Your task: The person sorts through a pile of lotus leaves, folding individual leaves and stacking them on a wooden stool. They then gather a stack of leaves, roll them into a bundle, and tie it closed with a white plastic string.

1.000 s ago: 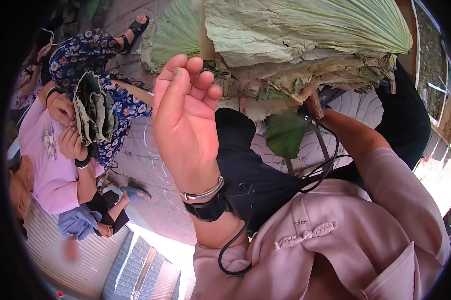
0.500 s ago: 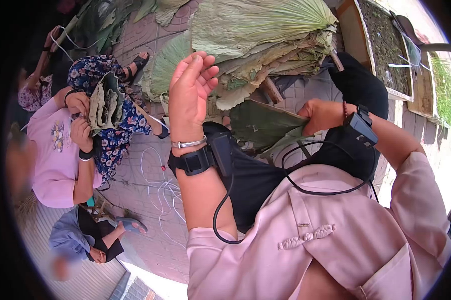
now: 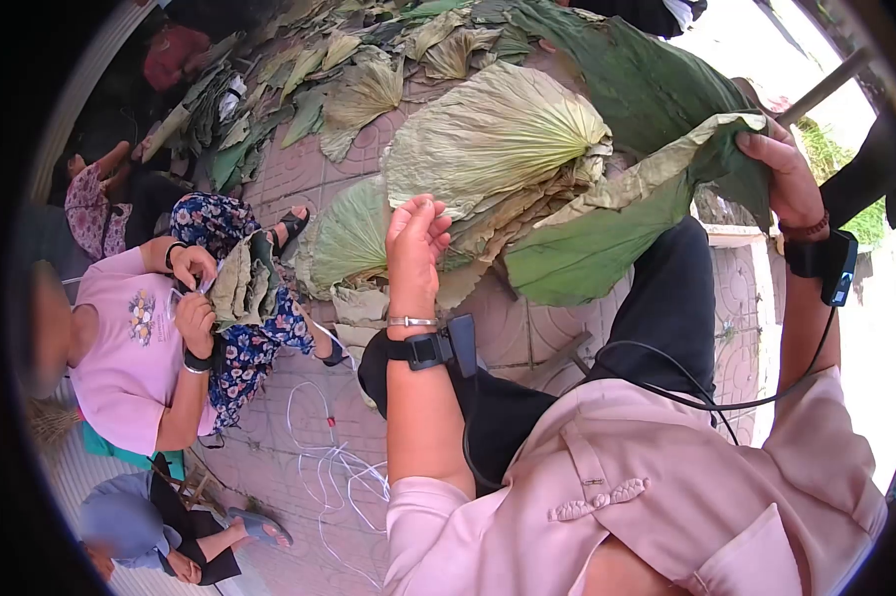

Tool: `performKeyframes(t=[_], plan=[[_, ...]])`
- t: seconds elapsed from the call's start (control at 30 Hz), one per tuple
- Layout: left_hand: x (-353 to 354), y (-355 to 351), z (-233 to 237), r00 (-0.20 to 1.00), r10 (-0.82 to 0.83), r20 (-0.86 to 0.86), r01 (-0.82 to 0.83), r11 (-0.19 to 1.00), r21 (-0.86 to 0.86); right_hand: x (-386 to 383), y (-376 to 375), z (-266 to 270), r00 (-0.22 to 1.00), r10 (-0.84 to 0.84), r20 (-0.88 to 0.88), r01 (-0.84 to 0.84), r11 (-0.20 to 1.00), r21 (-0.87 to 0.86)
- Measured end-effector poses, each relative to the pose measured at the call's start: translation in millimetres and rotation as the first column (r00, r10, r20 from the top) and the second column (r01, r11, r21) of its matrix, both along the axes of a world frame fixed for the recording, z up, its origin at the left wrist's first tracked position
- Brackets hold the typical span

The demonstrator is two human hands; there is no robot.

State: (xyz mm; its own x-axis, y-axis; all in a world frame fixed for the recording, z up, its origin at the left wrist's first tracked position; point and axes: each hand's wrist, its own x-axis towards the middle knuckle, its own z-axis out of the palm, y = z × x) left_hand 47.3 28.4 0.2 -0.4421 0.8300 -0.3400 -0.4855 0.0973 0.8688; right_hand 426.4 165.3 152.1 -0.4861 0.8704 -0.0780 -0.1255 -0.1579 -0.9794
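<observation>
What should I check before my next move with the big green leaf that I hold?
1. Grip on the leaf: ok. The right hand is closed on the top edge of the green leaf.
2. Other hand free: ok. The left hand is raised with its fingers half curled, and nothing shows in it.
3. Leaf free of the pale leaf pile: cannot tell. The two overlap in the view.
4. Cable away from the leaf: ok. It runs lower, across the lap.
5. Person in pink out of the way: ok. They sit well apart, busy with their own leaves.
</observation>
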Motion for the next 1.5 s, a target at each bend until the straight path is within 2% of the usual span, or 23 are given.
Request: performKeyframes(t=[0.13, 0.2, 0.27, 0.33, 0.37, 0.4, 0.53, 0.6, 0.63, 0.67, 0.77, 0.87, 0.93, 1.07, 1.13, 1.17, 1.23, 1.33, 1.37, 1.4, 1.43, 1.47, 1.5], plan=[[25.7, 18.5, -4.4, 0.987, -0.159, -0.006, 0.159, 0.987, 0.017, 0.4, 15.5, 28.2, 0.961, -0.264, 0.078, 0.244, 0.949, 0.198], [36.8, 26.8, -2.9, 0.982, -0.189, -0.016, 0.19, 0.981, 0.039, 1.3, 35.1, 38.2, 0.854, -0.517, 0.059, 0.429, 0.764, 0.482], [44.4, 34.9, -2.1, 0.97, -0.24, -0.039, 0.241, 0.969, 0.052, -0.7, 57.6, 42.6, 0.817, -0.572, 0.073, 0.424, 0.682, 0.596], [49.6, 42.8, -5.1, 0.968, -0.25, -0.013, 0.25, 0.965, 0.08, -5.2, 75.1, 41.3, 0.672, -0.712, 0.202, 0.273, 0.492, 0.827], [50.3, 47.1, -6.9, 0.959, -0.283, 0.001, 0.282, 0.956, 0.086, -25.7, 70.8, 39.0, 0.697, -0.702, 0.147, 0.214, 0.4, 0.891], [50.5, 50.6, -8.7, 0.948, -0.317, 0.015, 0.314, 0.945, 0.091, -41.3, 67.5, 37.4, 0.769, -0.629, 0.112, 0.252, 0.461, 0.851], [54.4, 57.4, -5.0, 0.918, -0.397, -0.018, 0.395, 0.904, 0.162, -85.4, 69.6, 26.9, 0.725, -0.645, 0.241, 0.026, 0.375, 0.927], [53.5, 61.5, -13.0, 0.898, -0.434, 0.073, 0.412, 0.888, 0.204, -100.9, 69.5, 25.4, 0.676, -0.659, 0.329, -0.058, 0.397, 0.916], [50.8, 61.5, -14.0, 0.872, -0.465, 0.156, 0.422, 0.873, 0.243, -110.6, 66.1, 26.4, 0.877, -0.36, 0.318, -0.062, 0.571, 0.819], [49.5, 61.5, -15.2, 0.878, -0.451, 0.162, 0.408, 0.881, 0.241, -118.7, 64.5, 27.3, 0.976, -0.026, 0.215, -0.133, 0.713, 0.689], [48.5, 62.0, -9.5, 0.884, -0.426, 0.191, 0.379, 0.894, 0.239, -129.0, 71.2, 27.1, 0.966, 0.21, 0.152, -0.259, 0.823, 0.506], [51.5, 60.2, -3.7, 0.897, -0.416, 0.15, 0.358, 0.882, 0.305, -137.4, 88.6, 9.3, 0.949, 0.314, 0.036, -0.309, 0.897, 0.317], [54.2, 60.5, -4.7, 0.9, -0.385, 0.203, 0.244, 0.832, 0.498, -142.4, 94.9, -7.7, 0.939, 0.34, -0.039, -0.324, 0.919, 0.224], [35.8, 47.8, -3.5, 0.827, -0.477, 0.298, 0.269, 0.8, 0.536, -154.2, 100.1, -36.7, 0.934, 0.332, -0.133, -0.318, 0.941, 0.114], [28.9, 42.5, -3.3, 0.795, -0.545, 0.268, 0.391, 0.797, 0.46, -160.2, 102.3, -41.3, 0.934, 0.324, -0.147, -0.311, 0.944, 0.108], [27.4, 41.6, -1.5, 0.775, -0.509, 0.374, 0.33, 0.832, 0.446, -164.5, 103.8, -42.5, 0.939, 0.313, -0.141, -0.299, 0.948, 0.114], [21.3, 40.2, 2.2, 0.801, -0.48, 0.358, 0.301, 0.84, 0.452, -171.5, 103.6, -39.1, 0.943, 0.307, -0.131, -0.29, 0.948, 0.133], [8.8, 35.7, 4.0, 0.852, -0.407, 0.331, 0.239, 0.863, 0.445, -184.4, 93.9, -36.6, 0.976, -0.125, 0.176, 0.074, 0.961, 0.268], [4.2, 35.3, 3.9, 0.875, -0.317, 0.367, 0.12, 0.874, 0.47, -181.3, 102.6, -44.2, 0.931, -0.194, 0.308, 0.043, 0.899, 0.436], [-1.1, 34.9, 3.9, 0.885, -0.226, 0.406, -0.002, 0.872, 0.49, -178.6, 109.0, -50.0, 0.931, -0.196, 0.308, 0.045, 0.899, 0.436], [-8.0, 33.3, 4.5, 0.886, -0.227, 0.404, 0.001, 0.873, 0.488, -177.0, 112.3, -55.1, 0.788, -0.378, 0.487, -0.126, 0.674, 0.728], [-16.1, 31.1, 4.9, 0.869, -0.189, 0.458, -0.078, 0.861, 0.502, -176.1, 115.6, -61.2, 0.599, -0.598, 0.533, -0.375, 0.379, 0.846], [-22.5, 29.1, 5.0, 0.844, -0.151, 0.515, -0.159, 0.846, 0.509, -177.0, 120.2, -67.9, 0.564, -0.573, 0.594, -0.472, 0.366, 0.802]])
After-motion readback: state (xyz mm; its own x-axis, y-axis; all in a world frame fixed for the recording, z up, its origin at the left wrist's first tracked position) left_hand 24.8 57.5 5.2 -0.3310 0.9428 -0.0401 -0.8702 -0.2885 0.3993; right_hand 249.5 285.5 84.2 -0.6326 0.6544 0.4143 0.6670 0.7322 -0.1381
